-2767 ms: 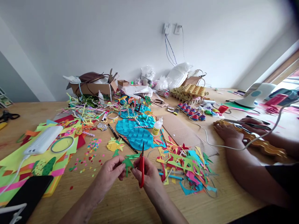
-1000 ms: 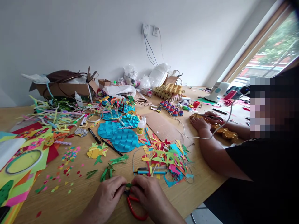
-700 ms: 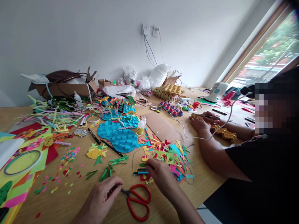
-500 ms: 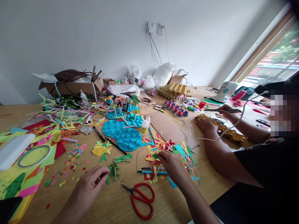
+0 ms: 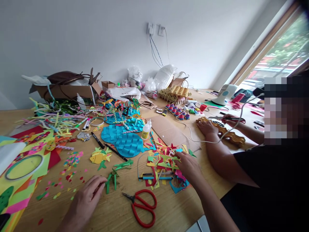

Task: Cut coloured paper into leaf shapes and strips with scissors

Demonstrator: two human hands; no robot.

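Your left hand (image 5: pixel 88 195) hovered low over the counter (image 5: pixel 113 214), its fingers loosely curled and their tips beside the green paper strips (image 5: pixel 112 181); whether it gripped one, you could not tell from this view. Your right hand (image 5: pixel 189 166) reached into the pile of paper scraps (image 5: pixel 166 161), fingers bent down over it, and whether they pinched a piece could not be told either. Between your forearms lay the red-handled scissors (image 5: pixel 144 207), resting flat, their dark tips pointing toward your left hand.

Just beyond the green strips sat the yellow paper fish (image 5: pixel 98 158), and behind that a black marker (image 5: pixel 98 140), whose pale lettering was too small to read. The woven blue paper rounds (image 5: pixel 129 145) spread across the middle, with a white glue bottle (image 5: pixel 145 131) upright beside them; its yellow label carried print you could not make out.

To your right, a person in a black sleeve (image 5: pixel 248 169) rested one hand on a strip of egg carton (image 5: pixel 231 137) and held a long, thin tool (image 5: pixel 238 119) in the other. The egg trays (image 5: pixel 175 93) were stacked farther back, near the wall.
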